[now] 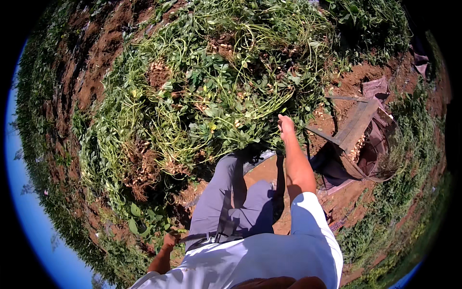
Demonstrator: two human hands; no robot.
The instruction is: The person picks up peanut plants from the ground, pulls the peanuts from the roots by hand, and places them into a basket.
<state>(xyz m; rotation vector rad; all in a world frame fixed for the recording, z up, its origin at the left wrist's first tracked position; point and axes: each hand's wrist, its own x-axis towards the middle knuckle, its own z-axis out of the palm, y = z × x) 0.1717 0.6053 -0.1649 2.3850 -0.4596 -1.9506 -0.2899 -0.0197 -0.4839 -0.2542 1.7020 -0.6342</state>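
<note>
A big heap of uprooted peanut plants, with green leaves, pale stems and clusters of pods, lies before my legs. My right hand reaches forward over the heap's right edge. Its fingers are loosely bent, thumb and forefinger look slightly apart, and nothing shows between them. Low on the left, my left hand is closed at the stems of a leafy peanut plant; most of its fingers are hidden. Just ahead of that hand, a clump of roots and pods lies on the heap's near left side.
To my right stands a wooden frame beside a mesh-sided container with loose peanuts at its edge. Dark cloth and sheeting lie around it. Bare reddish soil runs along the far left, with green crop rows beyond.
</note>
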